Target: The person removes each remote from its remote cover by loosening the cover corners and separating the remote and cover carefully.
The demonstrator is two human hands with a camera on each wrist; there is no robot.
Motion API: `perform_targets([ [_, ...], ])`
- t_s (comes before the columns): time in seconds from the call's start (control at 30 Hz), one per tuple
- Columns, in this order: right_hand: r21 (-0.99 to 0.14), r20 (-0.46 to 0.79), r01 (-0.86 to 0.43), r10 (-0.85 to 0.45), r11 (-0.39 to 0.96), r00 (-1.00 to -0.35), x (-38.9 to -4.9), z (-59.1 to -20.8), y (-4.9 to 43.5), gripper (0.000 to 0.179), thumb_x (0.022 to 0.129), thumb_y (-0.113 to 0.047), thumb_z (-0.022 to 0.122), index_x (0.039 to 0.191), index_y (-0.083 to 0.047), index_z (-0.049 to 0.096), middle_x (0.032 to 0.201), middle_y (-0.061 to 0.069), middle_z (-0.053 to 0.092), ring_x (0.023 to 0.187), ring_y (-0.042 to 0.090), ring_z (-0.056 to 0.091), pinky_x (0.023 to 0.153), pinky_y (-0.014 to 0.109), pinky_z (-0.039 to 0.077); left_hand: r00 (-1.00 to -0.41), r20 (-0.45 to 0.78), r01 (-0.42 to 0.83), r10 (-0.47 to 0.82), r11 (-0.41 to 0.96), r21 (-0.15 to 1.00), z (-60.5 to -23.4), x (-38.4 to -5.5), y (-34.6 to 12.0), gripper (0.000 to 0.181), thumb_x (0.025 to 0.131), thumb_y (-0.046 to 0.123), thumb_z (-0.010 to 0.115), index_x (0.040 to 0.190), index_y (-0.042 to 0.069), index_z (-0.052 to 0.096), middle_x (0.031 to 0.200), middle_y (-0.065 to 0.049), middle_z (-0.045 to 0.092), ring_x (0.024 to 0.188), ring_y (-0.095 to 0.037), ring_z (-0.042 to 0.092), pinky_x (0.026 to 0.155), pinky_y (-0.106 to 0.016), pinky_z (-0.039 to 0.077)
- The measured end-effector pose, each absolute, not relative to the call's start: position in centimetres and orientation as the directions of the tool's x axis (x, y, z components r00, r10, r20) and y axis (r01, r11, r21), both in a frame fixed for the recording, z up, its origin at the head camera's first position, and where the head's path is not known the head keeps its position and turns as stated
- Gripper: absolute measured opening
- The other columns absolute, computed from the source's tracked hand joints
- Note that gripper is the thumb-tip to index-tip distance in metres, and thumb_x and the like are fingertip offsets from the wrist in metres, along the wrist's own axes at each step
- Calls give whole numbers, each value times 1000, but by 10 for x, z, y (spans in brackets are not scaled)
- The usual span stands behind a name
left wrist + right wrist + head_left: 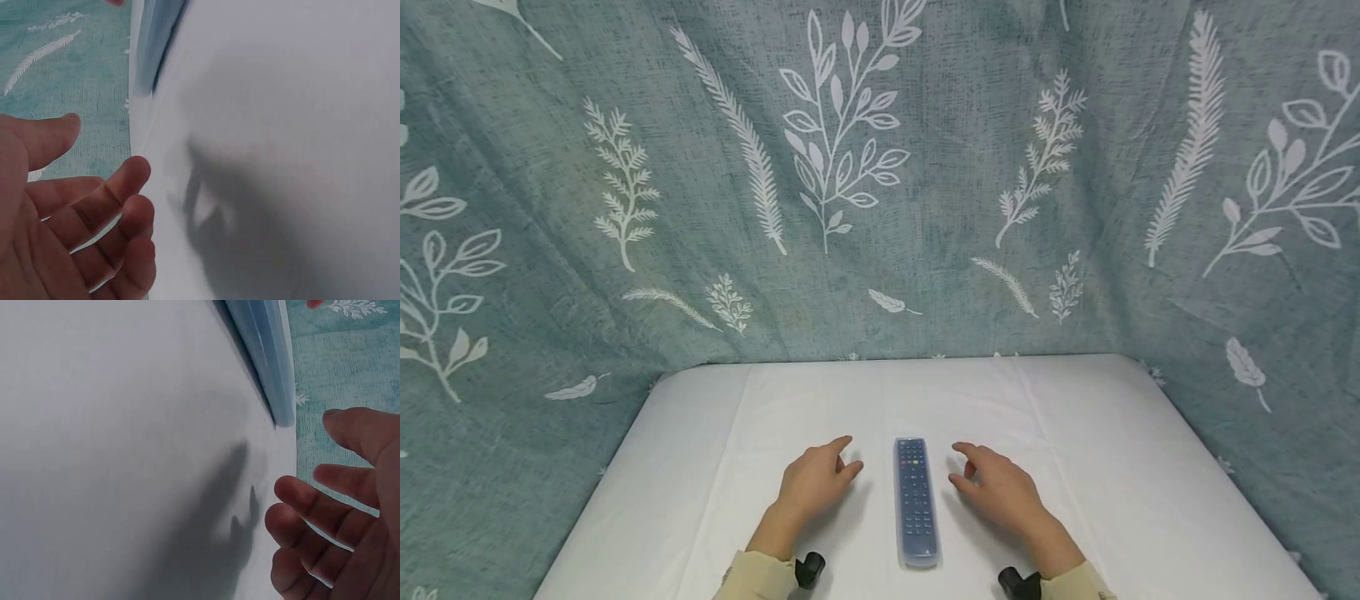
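Observation:
A blue remote control [916, 503] in a clear sleeve lies lengthwise on the white table, its rows of buttons facing up. To its left, my left hand [817, 482] hovers with fingers loosely bent and nothing in its grasp. On the other side, my right hand [999, 490] mirrors it, thumb and index finger apart and pointing toward the remote. In the left wrist view, the remote's side [153, 44] shows beyond the loosely curled left fingers [134, 178]. The right wrist view shows the remote's edge [265, 356] above the relaxed right fingers [297, 494].
White cloth covers the tabletop [760, 417], with faint creases running front to back. A green leaf-patterned curtain [925, 183] stands behind the table and along both sides. Dark wrist cameras [810, 570] sit at the beige sleeves [758, 577].

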State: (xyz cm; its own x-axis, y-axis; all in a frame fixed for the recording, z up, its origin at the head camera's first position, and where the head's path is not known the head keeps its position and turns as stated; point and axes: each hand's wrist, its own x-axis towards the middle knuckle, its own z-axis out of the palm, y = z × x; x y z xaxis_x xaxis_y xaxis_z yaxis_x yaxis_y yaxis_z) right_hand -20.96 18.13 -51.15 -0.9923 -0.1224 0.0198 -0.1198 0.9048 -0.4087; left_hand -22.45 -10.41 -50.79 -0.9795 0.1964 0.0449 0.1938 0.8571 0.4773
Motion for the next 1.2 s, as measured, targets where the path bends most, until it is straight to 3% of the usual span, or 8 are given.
perform_targets([
  [0.33, -483, -36, -112, -147, 869, -988, -207, -516, 163, 39, 90, -34, 71, 124, -16, 67, 77, -9, 60, 65, 9, 49, 56, 28, 40, -971, -1, 205, 237, 840, 503, -513, -221, -89, 49, 93, 41, 67, 132, 11, 63, 68, 12, 61, 58, -4, 49, 52, -26, 40],
  [0.73, -491, -68, -106, -160, 865, -985, -202, -521, 155, 41, 90, -38, 71, 123, -15, 67, 71, -9, 56, 60, 9, 48, 53, 25, 37, -962, -13, 227, 273, 826, 516, -516, -217, -76, 47, 92, 41, 68, 129, 11, 66, 66, 11, 61, 58, -5, 50, 52, -27, 41],
  [1.2, -487, -28, -155, -193, 859, -981, -197, -525, 151, 43, 90, -41, 70, 121, -11, 68, 67, -9, 53, 57, 7, 45, 50, 22, 35, -961, 16, 257, 277, 866, 429, -527, -209, -54, 51, 85, 57, 70, 117, 18, 75, 72, 7, 51, 59, -8, 42, 49, -23, 35],
])
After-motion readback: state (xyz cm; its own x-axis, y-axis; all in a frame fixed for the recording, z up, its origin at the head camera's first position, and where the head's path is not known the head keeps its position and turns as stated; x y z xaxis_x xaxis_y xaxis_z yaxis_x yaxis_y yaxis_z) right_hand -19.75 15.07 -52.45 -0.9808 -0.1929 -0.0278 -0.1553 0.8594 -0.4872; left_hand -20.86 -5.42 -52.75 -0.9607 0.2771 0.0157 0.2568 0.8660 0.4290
